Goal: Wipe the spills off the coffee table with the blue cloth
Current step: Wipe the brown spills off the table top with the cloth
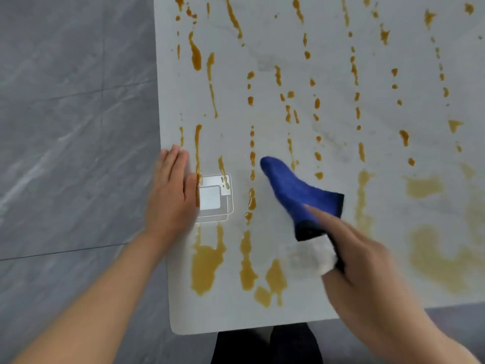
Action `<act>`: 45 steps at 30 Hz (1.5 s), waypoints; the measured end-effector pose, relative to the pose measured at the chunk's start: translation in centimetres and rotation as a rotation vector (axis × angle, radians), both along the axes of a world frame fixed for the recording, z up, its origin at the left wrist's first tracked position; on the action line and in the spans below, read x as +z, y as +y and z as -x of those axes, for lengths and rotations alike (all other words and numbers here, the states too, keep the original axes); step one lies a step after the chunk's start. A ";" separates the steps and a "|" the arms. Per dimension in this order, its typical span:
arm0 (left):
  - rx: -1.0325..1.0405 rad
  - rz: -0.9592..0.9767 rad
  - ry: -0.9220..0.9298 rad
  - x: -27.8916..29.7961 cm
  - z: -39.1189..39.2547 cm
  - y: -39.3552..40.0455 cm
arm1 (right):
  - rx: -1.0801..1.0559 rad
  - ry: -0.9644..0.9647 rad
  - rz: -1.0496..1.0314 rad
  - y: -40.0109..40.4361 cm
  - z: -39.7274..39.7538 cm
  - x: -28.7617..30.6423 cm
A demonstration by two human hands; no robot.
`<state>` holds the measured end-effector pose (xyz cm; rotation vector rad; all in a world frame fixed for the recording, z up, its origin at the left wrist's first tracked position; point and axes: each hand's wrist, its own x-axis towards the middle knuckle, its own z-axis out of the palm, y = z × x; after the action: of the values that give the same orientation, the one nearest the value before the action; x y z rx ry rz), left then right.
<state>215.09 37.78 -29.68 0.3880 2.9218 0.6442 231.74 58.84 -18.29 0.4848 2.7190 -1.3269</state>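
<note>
Spill-streaked coffee table (341, 82) — grey floor (73, 101)

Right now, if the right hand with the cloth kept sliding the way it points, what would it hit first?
The right hand points up and left. The blue cloth would probably first meet the dotted orange streak beside its tip; nothing solid lies there.

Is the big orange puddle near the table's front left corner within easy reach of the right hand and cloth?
Probably yes: the puddle lies just left of the right hand holding the blue cloth, nothing between them.
</note>
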 end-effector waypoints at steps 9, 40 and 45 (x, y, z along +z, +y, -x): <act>-0.064 -0.039 0.063 -0.3 0.2 -0.3 | 0.328 -0.099 -0.322 -10.1 0.0 -4.3; -0.044 -0.104 0.060 -0.5 0.4 -0.5 | 0.555 -0.020 -0.678 -12.8 2.4 -9.5; -0.043 -0.068 0.069 -0.7 0.1 -0.5 | 0.311 -0.111 -0.715 -9.5 1.2 -9.5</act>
<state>214.98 37.30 -30.39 0.4882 2.9535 0.7409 230.57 49.37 -27.83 0.1438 2.9404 -0.2260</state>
